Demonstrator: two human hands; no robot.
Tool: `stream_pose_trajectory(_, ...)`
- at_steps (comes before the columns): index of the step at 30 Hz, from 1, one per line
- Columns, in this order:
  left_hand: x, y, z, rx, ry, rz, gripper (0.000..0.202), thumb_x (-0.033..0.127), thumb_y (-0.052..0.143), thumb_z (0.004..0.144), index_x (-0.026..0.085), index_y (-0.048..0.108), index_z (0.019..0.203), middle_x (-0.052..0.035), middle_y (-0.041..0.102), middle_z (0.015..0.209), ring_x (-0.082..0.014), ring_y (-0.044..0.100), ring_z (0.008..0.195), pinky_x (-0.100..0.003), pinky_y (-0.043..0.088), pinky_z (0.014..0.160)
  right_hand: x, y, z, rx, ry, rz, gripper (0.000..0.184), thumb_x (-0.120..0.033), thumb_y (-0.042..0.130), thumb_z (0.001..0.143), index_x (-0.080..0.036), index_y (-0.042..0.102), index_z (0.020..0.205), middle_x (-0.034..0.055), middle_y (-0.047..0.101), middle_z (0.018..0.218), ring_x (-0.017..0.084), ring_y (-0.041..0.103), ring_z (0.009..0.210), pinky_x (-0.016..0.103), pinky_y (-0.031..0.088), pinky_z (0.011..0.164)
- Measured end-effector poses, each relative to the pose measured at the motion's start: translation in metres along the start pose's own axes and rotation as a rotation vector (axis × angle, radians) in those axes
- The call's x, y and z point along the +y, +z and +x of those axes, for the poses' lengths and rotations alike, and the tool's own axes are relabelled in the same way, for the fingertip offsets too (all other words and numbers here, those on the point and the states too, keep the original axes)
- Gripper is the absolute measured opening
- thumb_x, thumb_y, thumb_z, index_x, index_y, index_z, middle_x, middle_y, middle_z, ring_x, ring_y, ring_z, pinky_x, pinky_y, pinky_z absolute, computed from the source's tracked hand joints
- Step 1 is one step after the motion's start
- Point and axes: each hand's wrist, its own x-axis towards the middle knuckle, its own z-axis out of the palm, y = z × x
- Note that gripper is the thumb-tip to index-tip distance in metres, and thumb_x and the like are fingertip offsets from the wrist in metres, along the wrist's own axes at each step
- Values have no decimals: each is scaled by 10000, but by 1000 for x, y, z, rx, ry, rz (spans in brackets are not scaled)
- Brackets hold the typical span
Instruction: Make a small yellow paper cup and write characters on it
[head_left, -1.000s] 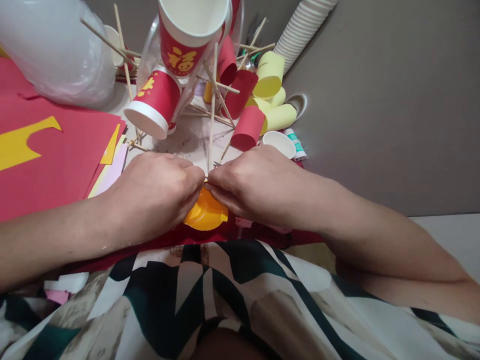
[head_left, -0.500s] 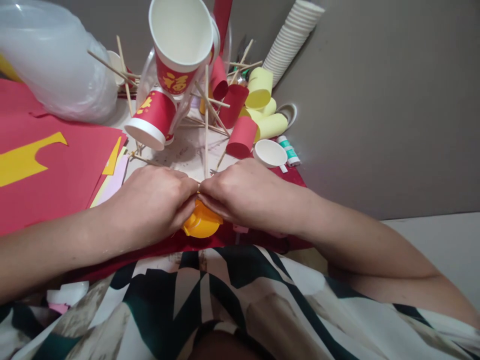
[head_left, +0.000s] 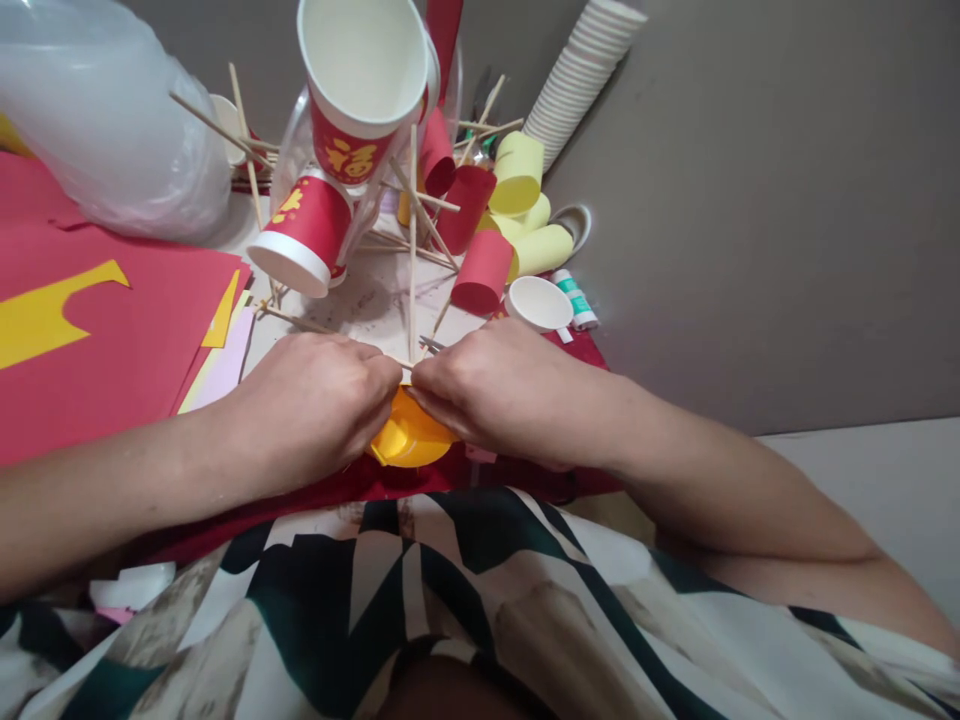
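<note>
My left hand (head_left: 311, 405) and my right hand (head_left: 499, 390) meet knuckle to knuckle at the near edge of the table, both with fingers curled closed. Between and under them is a curved piece of orange-yellow paper (head_left: 409, 440), gripped by both hands. A thin wooden stick (head_left: 412, 240) rises from just where the fingertips meet; whether the fingers pinch it is hidden. Just beyond stands a structure of red paper cups (head_left: 304, 235) and sticks.
Red and pale yellow paper rolls (head_left: 484, 270) lie behind the hands, with a small white cup (head_left: 538, 303) and a glue tube (head_left: 576, 299). Red paper sheets (head_left: 97, 330) cover the left. A clear plastic bag (head_left: 105, 120) sits far left, a stack of white cups (head_left: 577, 80) at the back.
The hands stay together on the orange-yellow paper; they have shifted slightly and the paper has turned a little beneath them. The view has tilted slightly.
</note>
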Motion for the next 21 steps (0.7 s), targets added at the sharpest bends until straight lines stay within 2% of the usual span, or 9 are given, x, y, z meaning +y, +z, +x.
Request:
stream_pose_trajectory(3, -2, -6, 1, 38, -64, -214, 219, 190, 485, 858, 173, 649, 714, -35, 676, 653, -166, 633, 610, -282, 416, 567, 6, 1, -1, 72, -12, 59, 310, -226, 499, 942, -145, 676, 702, 17, 580, 575, 94, 366, 501, 283, 199, 549)
stream_pose_trajectory(6, -6, -14, 1, 101, -111, -504, 206, 199, 516, 875, 177, 707, 801, -4, 693, 672, -123, 619, 589, -230, 437, 543, 18, 3, -4, 203, -106, 146, 340, -262, 473, 970, -146, 662, 712, 0, 563, 574, 86, 393, 506, 263, 225, 540)
stream_pose_trajectory(9, -16, -15, 5, 176, -137, -752, 257, 290, 510, 950, 174, 734, 995, -29, 748, 829, -137, 689, 738, -217, 524, 643, 32, 4, -8, 341, -244, 219, 356, -291, 450, 1009, -144, 693, 795, 12, 631, 632, 89, 469, 532, 242, 293, 538)
stream_pose_trajectory(11, -24, -13, 9, 162, -110, -918, 302, 307, 503, 966, 168, 689, 1159, -73, 760, 1056, -166, 719, 952, -241, 565, 797, 39, 5, -11, 445, -345, 254, 345, -311, 448, 1031, -140, 723, 913, 46, 711, 745, 106, 580, 625, 229, 380, 584)
stream_pose_trajectory(13, -29, -9, 12, 35, -50, -1074, 389, 287, 536, 943, 181, 594, 1313, -111, 697, 1283, -204, 671, 1179, -285, 561, 933, 44, 5, -14, 519, -401, 262, 315, -302, 460, 1035, -145, 732, 1021, 80, 758, 881, 128, 663, 767, 229, 458, 673)
stream_pose_trajectory(15, -31, -5, 14, -157, 16, -1197, 514, 238, 590, 893, 215, 506, 1400, -120, 622, 1411, -228, 612, 1292, -321, 544, 999, 46, 4, -17, 547, -420, 229, 311, -283, 456, 1037, -147, 731, 1089, 99, 764, 944, 140, 681, 837, 240, 485, 722)
stream_pose_trajectory(18, -28, 2, 14, -379, 96, -1364, 651, 157, 658, 812, 257, 464, 1425, -108, 596, 1443, -237, 627, 1272, -330, 547, 998, 46, 4, -18, 558, -442, 137, 345, -301, 428, 1049, -162, 737, 1115, 95, 741, 936, 138, 655, 815, 247, 471, 697)
stream_pose_trajectory(21, -23, 13, 15, -495, 115, -1519, 623, 165, 723, 767, 226, 534, 1358, -109, 631, 1390, -249, 648, 1228, -340, 544, 1001, 46, 5, -15, 592, -493, 97, 346, -326, 424, 1053, -196, 741, 1106, 70, 707, 922, 133, 624, 809, 253, 455, 689)
